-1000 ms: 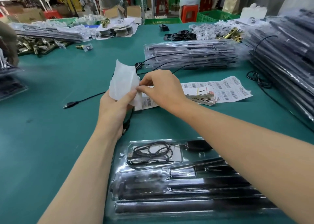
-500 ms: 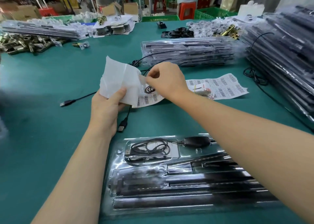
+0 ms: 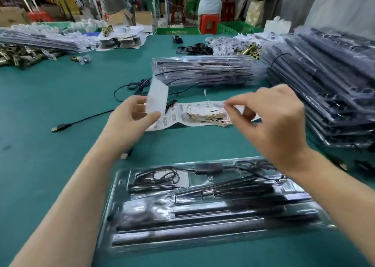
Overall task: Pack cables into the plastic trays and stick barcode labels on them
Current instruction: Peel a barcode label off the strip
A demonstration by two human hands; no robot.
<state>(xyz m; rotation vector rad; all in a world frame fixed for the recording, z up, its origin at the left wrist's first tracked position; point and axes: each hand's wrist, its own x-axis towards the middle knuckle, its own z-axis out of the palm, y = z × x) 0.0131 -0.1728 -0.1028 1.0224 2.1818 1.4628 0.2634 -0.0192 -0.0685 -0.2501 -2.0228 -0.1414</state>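
Hands split apart since last frame, right one moved off to the right. Desk point(image 3: 40, 155) carries the plastic tray point(image 3: 203, 244) nearest me, cable point(image 3: 160, 175) coiled inside. Left hand point(image 3: 132, 114) grips the backing sheet point(image 3: 157, 100) over the barcode sheets point(image 3: 182, 116). Right hand point(image 3: 269, 120) pinches a small pale label point(image 3: 218, 104), blurred, held above the desk.

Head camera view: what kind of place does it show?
Probably a small factory's packing room: tall stacks of filled plastic trays on a long green table, sheets of barcode labels, and cardboard boxes by the shelves behind.
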